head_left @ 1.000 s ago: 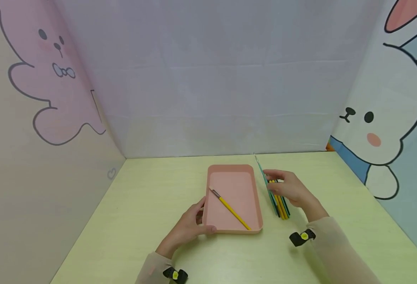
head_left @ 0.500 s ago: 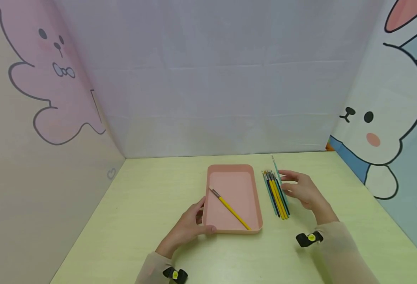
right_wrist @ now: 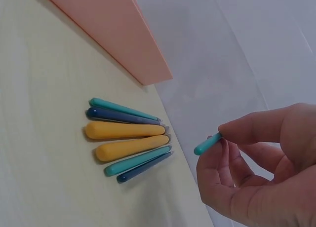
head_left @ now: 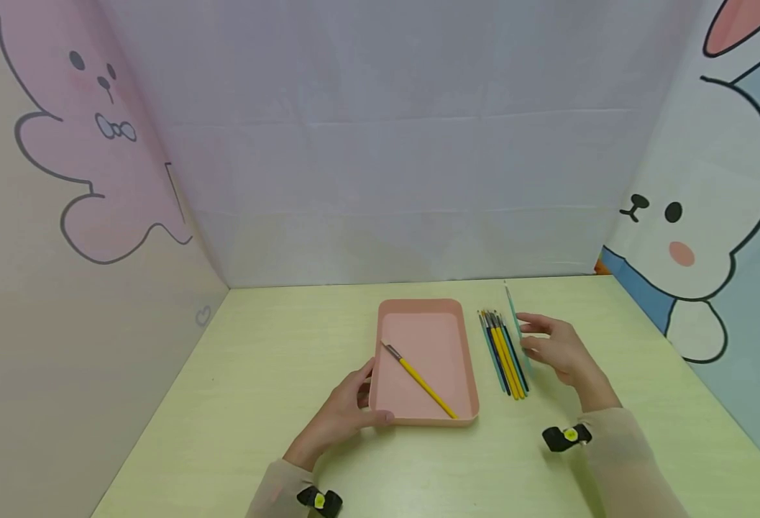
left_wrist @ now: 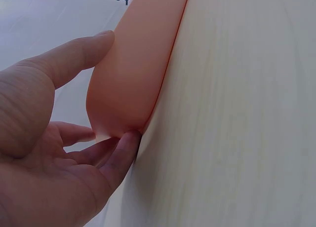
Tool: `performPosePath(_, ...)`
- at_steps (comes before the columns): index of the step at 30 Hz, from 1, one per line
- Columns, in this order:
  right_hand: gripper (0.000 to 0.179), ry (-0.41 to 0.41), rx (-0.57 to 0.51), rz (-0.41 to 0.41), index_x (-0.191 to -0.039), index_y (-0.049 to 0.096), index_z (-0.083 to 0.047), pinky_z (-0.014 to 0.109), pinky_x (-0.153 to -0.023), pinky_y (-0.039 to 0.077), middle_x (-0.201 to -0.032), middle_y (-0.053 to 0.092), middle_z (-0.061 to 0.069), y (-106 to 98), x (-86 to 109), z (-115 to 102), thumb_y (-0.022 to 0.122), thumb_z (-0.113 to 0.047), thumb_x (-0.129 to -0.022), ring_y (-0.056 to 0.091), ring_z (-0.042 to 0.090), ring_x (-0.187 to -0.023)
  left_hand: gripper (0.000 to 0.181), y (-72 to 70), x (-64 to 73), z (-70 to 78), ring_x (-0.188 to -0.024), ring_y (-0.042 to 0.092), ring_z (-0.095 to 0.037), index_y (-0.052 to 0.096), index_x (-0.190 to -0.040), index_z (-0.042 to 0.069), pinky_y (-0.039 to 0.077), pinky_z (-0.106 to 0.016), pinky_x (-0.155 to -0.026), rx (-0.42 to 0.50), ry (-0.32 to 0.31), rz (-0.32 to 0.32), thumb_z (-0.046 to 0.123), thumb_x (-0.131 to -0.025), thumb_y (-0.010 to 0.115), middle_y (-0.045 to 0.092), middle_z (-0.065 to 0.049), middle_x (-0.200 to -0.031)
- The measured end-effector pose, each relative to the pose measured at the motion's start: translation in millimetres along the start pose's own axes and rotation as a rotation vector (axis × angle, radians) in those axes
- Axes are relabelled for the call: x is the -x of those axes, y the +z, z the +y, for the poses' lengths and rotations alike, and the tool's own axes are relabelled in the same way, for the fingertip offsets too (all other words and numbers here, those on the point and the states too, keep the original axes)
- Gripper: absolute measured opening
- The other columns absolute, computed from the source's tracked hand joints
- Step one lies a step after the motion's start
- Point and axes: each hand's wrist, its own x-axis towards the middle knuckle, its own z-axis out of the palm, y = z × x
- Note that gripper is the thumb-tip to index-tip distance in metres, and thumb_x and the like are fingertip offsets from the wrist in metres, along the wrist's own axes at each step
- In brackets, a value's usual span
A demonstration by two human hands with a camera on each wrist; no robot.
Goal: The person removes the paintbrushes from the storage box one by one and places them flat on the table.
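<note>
A pink tray (head_left: 428, 324) lies on the table, and my left hand (head_left: 344, 411) grips its near left corner. In the left wrist view the thumb rests along one side of the tray wall (left_wrist: 133, 59) while the fingers curl at the corner. Inside the tray a yellow paintbrush (head_left: 421, 381) lies diagonally. My right hand (head_left: 557, 352) pinches a thin teal paintbrush (head_left: 513, 311) between thumb and fingers; its handle end (right_wrist: 207, 144) sticks out toward the wrist camera. Just left of that hand, several teal, navy and yellow paintbrushes (head_left: 502, 356) lie side by side.
The pale table (head_left: 276, 345) ends at a white backdrop (head_left: 380, 244). Cartoon-printed panels flank it, a pink bear (head_left: 95, 180) on the left and a white rabbit (head_left: 677, 252) on the right.
My right hand has carried the teal paintbrush rightward, from between the tray and the row of paintbrushes to the row's right side. My left hand and the tray have stayed put.
</note>
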Motion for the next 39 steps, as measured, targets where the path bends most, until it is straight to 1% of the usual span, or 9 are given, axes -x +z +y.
performPosePath(4,0.062,0.014,0.011,0.007,-0.163,0.038,0.001,0.034,-0.095,0.063,-0.152,0.044,0.033,-1.2,-1.2,4.5,0.059,0.000,-0.104,0.056,0.038,-0.125,0.110,-0.1,-0.4,-0.9,-0.135,0.059,-0.033,0.021,-0.171,0.012,0.054,-0.046,-0.111,-0.018,-0.004,0.002,0.019,-0.087,0.091,0.041,-0.017,-0.163)
performPosePath(9,0.062,0.035,0.030,0.020,-0.162,0.039,0.001,0.031,-0.091,0.063,-0.151,0.045,0.033,-1.3,-4.0,11.3,0.060,0.000,-0.104,0.057,0.038,-0.122,0.111,-0.2,0.1,-2.4,-0.133,0.060,-0.032,0.020,-0.171,0.012,0.055,-0.042,-0.109,-0.035,-0.008,0.004,0.021,-0.087,0.091,0.042,-0.017,-0.162)
performPosePath(15,0.061,0.048,0.050,0.016,-0.161,0.041,0.003,0.025,-0.082,0.063,-0.149,0.047,0.034,-3.6,-6.1,20.2,0.061,0.000,-0.103,0.061,0.031,-0.111,0.111,-0.1,-0.5,-2.1,-0.134,0.059,-0.033,0.020,-0.171,0.012,0.055,-0.043,-0.110,-0.027,-0.010,0.001,0.020,-0.086,0.091,0.041,-0.018,-0.163)
performPosePath(19,0.061,0.045,0.065,0.005,-0.160,0.041,0.005,0.026,-0.081,0.063,-0.148,0.048,0.035,-4.2,-6.9,23.1,0.061,-0.001,-0.102,0.063,0.030,-0.110,0.111,-0.1,-0.8,-1.8,-0.134,0.059,-0.033,0.021,-0.171,0.012,0.055,-0.045,-0.110,-0.034,-0.013,0.008,0.020,-0.086,0.091,0.041,-0.018,-0.163)
performPosePath(23,0.060,0.066,0.084,-0.007,-0.158,0.043,0.005,0.026,-0.082,0.061,-0.147,0.050,0.034,-4.0,-7.5,23.6,0.061,-0.003,-0.102,0.063,0.031,-0.112,0.110,-0.1,-1.2,-1.5,-0.135,0.058,-0.034,0.020,-0.171,0.012,0.054,-0.046,-0.110,-0.034,-0.015,0.010,0.019,-0.087,0.091,0.040,-0.017,-0.164)
performPosePath(30,0.058,0.107,0.131,-0.013,-0.157,0.043,0.007,0.027,-0.079,0.061,-0.147,0.051,0.034,-4.2,-7.6,23.6,0.060,-0.002,-0.102,0.063,0.031,-0.109,0.110,-1.1,-1.3,-1.8,-0.136,0.058,-0.034,0.020,-0.171,0.013,0.054,-0.045,-0.111,-0.028,-0.016,0.008,0.020,-0.087,0.091,0.040,-0.016,-0.164)
performPosePath(35,0.055,0.116,0.159,-0.025,-0.155,0.044,0.010,0.031,-0.082,0.063,-0.148,0.051,0.036,-3.5,-8.6,25.1,0.059,0.000,-0.103,0.064,0.034,-0.113,0.111,-1.8,-1.5,-2.1,-0.137,0.057,-0.034,0.020,-0.171,0.012,0.054,-0.046,-0.111,-0.025,-0.011,0.001,0.020,-0.087,0.091,0.040,-0.017,-0.164)
performPosePath(39,0.054,0.131,0.182,-0.016,-0.154,0.046,0.010,0.033,-0.085,0.064,-0.146,0.053,0.035,-0.9,-10.3,26.1,0.059,0.002,-0.102,0.064,0.035,-0.115,0.111,-2.1,-1.1,-1.4,-0.137,0.058,-0.034,0.019,-0.171,0.013,0.054,-0.045,-0.111,-0.017,-0.010,-0.005,0.019,-0.087,0.091,0.040,-0.017,-0.164)
